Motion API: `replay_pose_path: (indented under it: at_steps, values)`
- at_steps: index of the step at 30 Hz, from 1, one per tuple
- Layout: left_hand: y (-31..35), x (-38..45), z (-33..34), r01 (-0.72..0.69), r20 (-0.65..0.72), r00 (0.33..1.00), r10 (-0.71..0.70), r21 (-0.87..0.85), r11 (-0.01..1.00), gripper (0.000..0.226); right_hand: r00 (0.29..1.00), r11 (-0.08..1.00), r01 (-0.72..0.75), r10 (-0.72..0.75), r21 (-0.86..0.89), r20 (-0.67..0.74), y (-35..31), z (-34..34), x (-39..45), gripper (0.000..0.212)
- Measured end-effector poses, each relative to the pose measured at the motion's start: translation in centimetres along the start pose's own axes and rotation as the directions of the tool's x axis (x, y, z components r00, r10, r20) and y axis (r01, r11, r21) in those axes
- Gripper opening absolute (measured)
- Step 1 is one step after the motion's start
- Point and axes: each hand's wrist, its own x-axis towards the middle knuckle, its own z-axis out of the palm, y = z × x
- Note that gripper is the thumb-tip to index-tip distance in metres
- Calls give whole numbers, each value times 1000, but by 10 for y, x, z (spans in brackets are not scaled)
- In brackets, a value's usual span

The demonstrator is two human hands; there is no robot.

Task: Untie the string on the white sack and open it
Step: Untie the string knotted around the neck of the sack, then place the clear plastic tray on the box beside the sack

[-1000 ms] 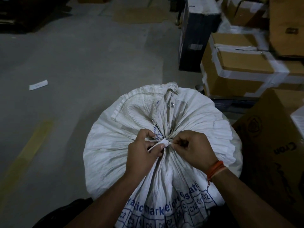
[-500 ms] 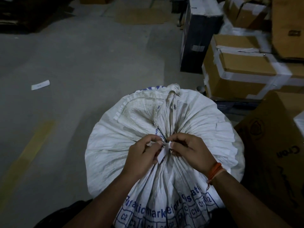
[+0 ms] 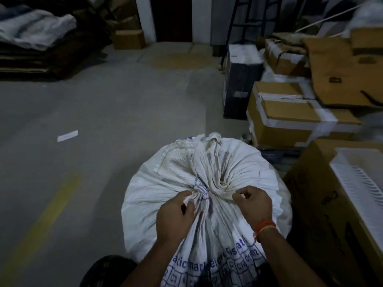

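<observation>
A full white woven sack (image 3: 244,172) with blue print stands on the floor right in front of me, its mouth gathered into a bunch at the top centre. My left hand (image 3: 176,216) grips the gathered cloth on the left of the bunch. My right hand (image 3: 253,204) has its fingers curled round the gathered cloth on the right. The two hands are apart, and the neck (image 3: 215,187) between them looks loosened. I cannot make out the string in this dim light.
Taped cardboard boxes (image 3: 290,117) are stacked close on the right, with a large box (image 3: 323,204) touching the sack's right side. A dark box (image 3: 240,83) stands behind. Grey concrete floor with a yellow line (image 3: 47,220) and a paper slip (image 3: 67,135) lies to the left.
My hands were together pinching the string at the knot; now they have moved apart and hold the gathered cloth on each side. The view has tilted up.
</observation>
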Motion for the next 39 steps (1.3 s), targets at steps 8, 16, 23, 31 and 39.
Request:
replay_pose_path:
  at_steps: [8,16,23,31,39]
  values:
    - [60,-7,10,-380,132,907,399,-146,913,27,978,999,7,3,47,-209,-6,-90,-32,11]
    - [139,40,44,-522,384,791,476,20,852,35,958,998,43,-29,44,-284,-16,-177,-42,2]
    - [165,39,30,-482,490,729,479,-130,867,27,956,993,65,-33,101,-290,-5,-196,-44,6]
    - [182,40,10,-598,572,560,599,-221,770,24,975,998,44,-31,55,-222,-2,-203,-38,3]
    - [196,50,9,-698,492,530,691,-210,685,19,986,1000,18,-20,-11,-163,-3,-222,-41,16]
